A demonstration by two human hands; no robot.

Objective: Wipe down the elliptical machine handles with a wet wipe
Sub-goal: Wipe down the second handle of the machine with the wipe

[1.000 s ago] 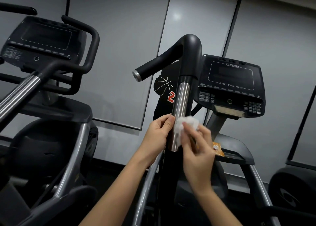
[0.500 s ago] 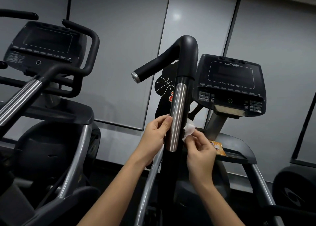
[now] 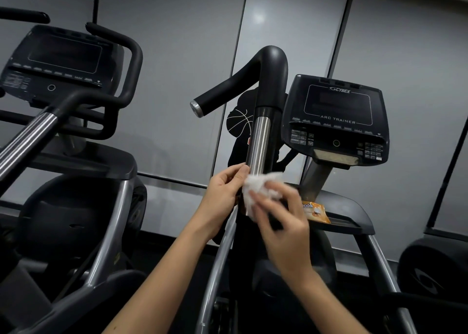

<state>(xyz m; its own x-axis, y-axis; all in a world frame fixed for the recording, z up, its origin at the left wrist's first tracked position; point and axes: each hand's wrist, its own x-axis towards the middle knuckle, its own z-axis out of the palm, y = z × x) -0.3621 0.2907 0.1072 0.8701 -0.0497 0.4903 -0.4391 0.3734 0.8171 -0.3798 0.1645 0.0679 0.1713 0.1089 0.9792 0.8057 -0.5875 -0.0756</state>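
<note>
Hands are meeting low on the handle (image 3: 271, 80) of the middle machine, where its black curved grip is giving way to a steel tube (image 3: 259, 141). The left hand (image 3: 222, 193) is gripping the bottom part of that tube from the left side. Its thumb is lying along the front edge of the metal and the other fingers are curling round behind.

The right hand (image 3: 282, 223) is blurred. Its fingers are bending over a crumpled white wipe (image 3: 255, 189) and pressing it against the front of the tube, right beside the left thumb. The wipe is covering the tube's lower end.

Just right of the handle, the machine's console (image 3: 334, 116) is showing the words CYBEX and ARC TRAINER, and its screen is staying dark. Below it an orange packet (image 3: 317, 211) is lying on the grey ledge (image 3: 352, 212), partly hidden behind the right hand.

Behind the handle a black shirt (image 3: 236, 154) with a white basketball outline is showing against the grey wall panels (image 3: 177, 80). Whether it is a reflection, I cannot tell.

To the left a second machine (image 3: 76, 207) is standing with its own dark screen (image 3: 63, 57) and looped black handlebars (image 3: 134, 62), well apart from the hands.
</note>
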